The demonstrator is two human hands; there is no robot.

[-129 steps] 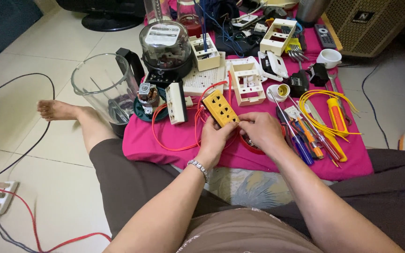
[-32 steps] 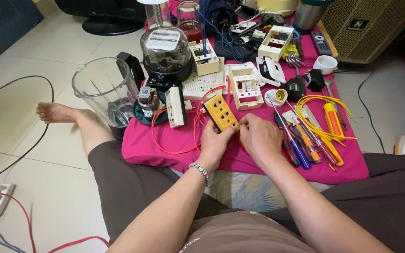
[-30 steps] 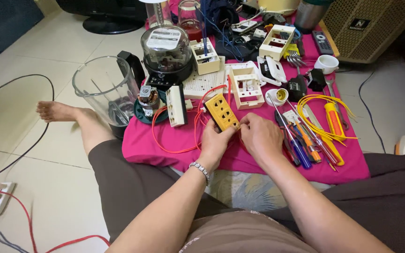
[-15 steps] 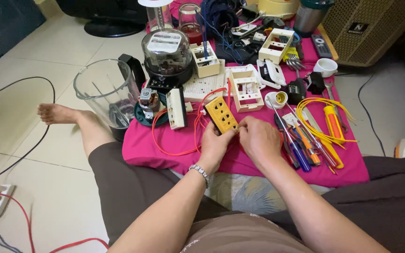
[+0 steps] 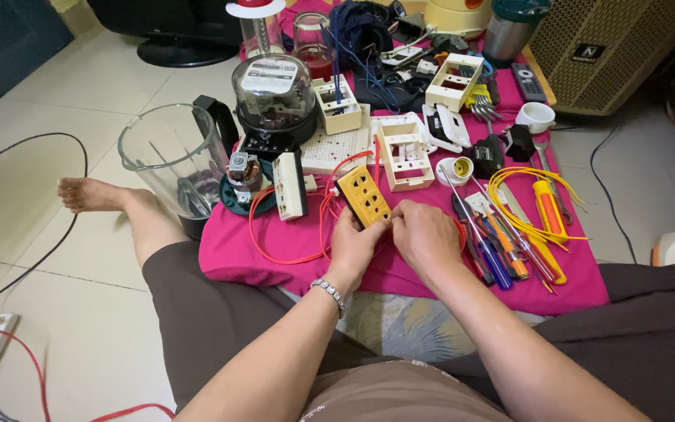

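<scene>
I see my left hand [image 5: 357, 248] gripping the yellow socket block [image 5: 364, 196] at centre of the pink cloth [image 5: 580, 281]; right hand [image 5: 423, 234] pinches its orange wire [image 5: 275, 254] end. Wiring appears unfinished; screwdrivers [image 5: 501, 250] at three o'clock lie untouched.

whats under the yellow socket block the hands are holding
Under the yellow socket block lie the pink cloth and loops of orange wire. Left hand and right hand cover its lower end.

Bare pink cloth [image 5: 400, 273] lies near; orange wire [image 5: 275, 234] and screwdrivers [image 5: 501, 246] flank it.
</scene>
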